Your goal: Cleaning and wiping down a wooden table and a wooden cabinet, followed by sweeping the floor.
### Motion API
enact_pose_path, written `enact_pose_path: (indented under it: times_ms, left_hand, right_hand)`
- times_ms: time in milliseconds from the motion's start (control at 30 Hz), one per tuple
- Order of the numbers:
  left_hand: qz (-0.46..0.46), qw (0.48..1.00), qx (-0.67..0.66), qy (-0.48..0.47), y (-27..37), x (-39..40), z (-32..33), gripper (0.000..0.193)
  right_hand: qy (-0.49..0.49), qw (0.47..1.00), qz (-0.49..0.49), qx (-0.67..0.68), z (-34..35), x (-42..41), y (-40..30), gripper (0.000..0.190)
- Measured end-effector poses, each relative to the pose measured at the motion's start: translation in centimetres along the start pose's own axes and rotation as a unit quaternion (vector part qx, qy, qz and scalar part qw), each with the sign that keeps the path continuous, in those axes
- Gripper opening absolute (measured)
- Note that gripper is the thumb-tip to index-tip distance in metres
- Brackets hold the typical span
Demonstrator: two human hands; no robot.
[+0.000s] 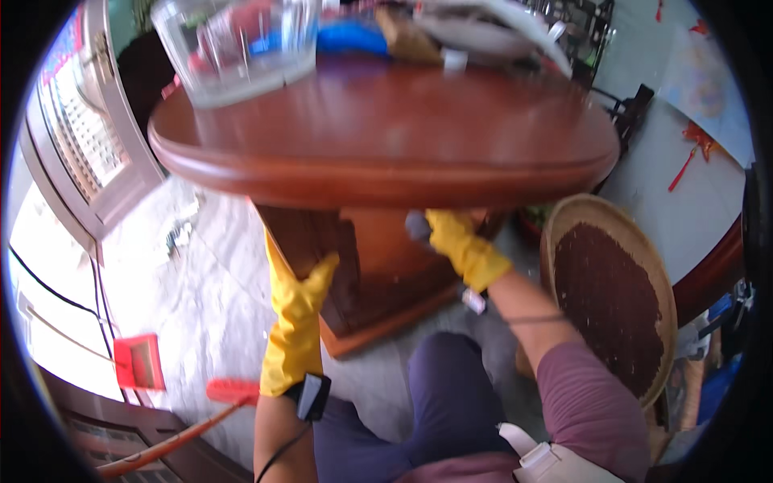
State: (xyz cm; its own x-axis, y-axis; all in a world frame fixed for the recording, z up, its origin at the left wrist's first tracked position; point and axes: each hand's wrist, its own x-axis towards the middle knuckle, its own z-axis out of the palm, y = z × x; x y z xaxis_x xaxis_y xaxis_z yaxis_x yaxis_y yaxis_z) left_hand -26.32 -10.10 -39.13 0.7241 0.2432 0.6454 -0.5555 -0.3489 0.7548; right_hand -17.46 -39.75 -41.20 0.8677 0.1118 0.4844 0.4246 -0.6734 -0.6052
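My left hand [296,314], in a yellow rubber glove, is beside the left edge of the dark wooden table base [392,265]. Its thumb is spread from the fingers and nothing shows in its grasp; whether it touches the wood I cannot tell. Just below the rim of the polished reddish-brown wooden tabletop [386,139], my right hand [462,244], also gloved in yellow, grips a small grey object [418,225]. That object is blurred, perhaps a cloth or sponge, and lies close to the base's front. The tabletop hides part of the right fingers.
On the table stand a clear plastic container [241,60] and a blue item [350,37]. A round woven tray [549,241] with dark reddish contents leans at right. A red dustpan [139,362] and a red broom [232,389] are on the left. Marble-patterned floor [223,290] surrounds the base.
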Motion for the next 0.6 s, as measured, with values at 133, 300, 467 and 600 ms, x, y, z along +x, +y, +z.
enact_pose_path:
  times_ms: [133, 300, 467, 600]
  left_hand:
    - [0.019, 0.995, -0.068, -0.067, 3.1, 1.0, 2.2, 0.091]
    - [-0.005, 0.995, -0.077, -0.066, 3.3, 1.0, 1.5, 0.090]
    - [-0.040, 0.997, -0.062, -0.037, 1.6, 0.6, 2.2, 0.100]
    - [0.040, 0.974, 0.031, -0.220, -3.5, -0.9, -0.5, 0.062]
  right_hand:
    - [-0.038, 0.978, -0.117, -0.168, -0.8, -3.4, 1.0, 0.024]
    - [-0.048, 0.968, -0.128, -0.210, 2.3, -4.0, 0.6, 0.013]
    - [0.057, 0.977, -0.130, -0.160, 4.0, -5.3, 4.4, 0.036]
    - [-0.036, 0.992, -0.056, -0.110, -1.6, -6.1, 3.7, 0.039]
